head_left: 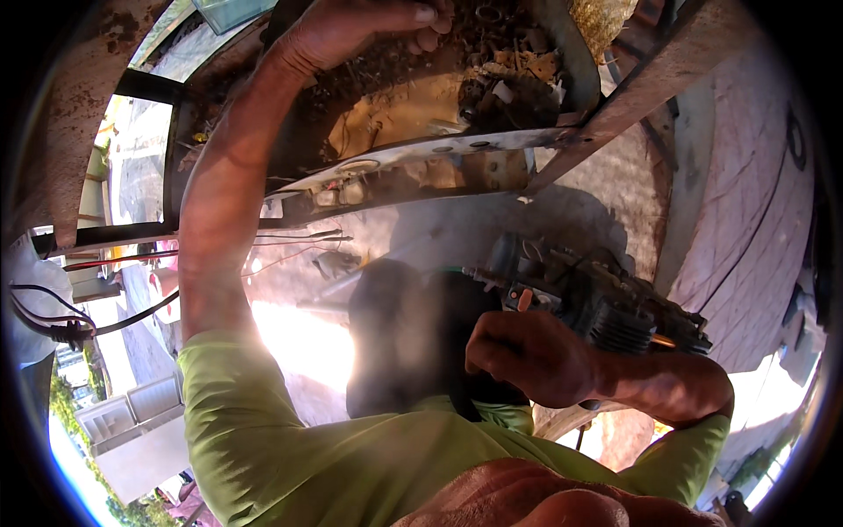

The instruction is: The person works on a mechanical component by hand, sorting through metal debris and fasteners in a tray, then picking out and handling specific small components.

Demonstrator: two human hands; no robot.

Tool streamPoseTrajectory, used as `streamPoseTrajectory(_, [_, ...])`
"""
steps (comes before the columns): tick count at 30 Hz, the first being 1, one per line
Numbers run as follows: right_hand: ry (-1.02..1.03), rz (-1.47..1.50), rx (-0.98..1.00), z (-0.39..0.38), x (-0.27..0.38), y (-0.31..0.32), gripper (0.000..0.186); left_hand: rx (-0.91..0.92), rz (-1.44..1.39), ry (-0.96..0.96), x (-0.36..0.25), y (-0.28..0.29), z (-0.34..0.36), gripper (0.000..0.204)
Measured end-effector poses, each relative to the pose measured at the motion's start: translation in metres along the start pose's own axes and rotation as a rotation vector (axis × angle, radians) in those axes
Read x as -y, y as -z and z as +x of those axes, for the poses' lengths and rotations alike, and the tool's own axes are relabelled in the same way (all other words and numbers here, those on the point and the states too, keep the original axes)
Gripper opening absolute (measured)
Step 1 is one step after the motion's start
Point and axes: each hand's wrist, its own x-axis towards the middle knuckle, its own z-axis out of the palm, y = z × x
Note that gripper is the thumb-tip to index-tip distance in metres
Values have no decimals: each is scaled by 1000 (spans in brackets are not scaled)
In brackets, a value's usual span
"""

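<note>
My left hand point(373, 26) is stretched up over a rusty metal tray point(404, 101) littered with bolts and small dirty parts. Its fingers are curled together, and anything between them is too small to make out. Beside my knees, my right hand point(536, 356) is closed in a fist next to a dark, greasy engine point(606, 299) with cooling fins. A small orange-brown piece point(525, 299) shows just above that fist. Whether the fist holds it, or anything else, is hidden.
A metal frame bar point(650, 83) slants down to the tray's front lip. At the left hang black cables point(132, 325) and thin wires. A pale concrete floor point(738, 202) spreads to the right. White box-like furniture point(140, 439) stands at lower left.
</note>
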Motion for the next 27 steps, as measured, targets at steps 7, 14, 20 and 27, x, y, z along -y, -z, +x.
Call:
streamPoseTrajectory(7, [-67,181,4,2,1,0,31,4,-160,5,-9,-16,-1,21])
streamPoseTrajectory(14, [-299,694,-122,-3,14,2,47,183,300,-230,-54,-120,-40,15])
streamPoseTrajectory(20, [-367,863,-147,0,18,3,45,150,727,-420,-48,-194,-85,24])
streamPoseTrajectory(27, [-133,479,-27,-1,6,4,38,-72,941,-343,-63,-166,-91,27])
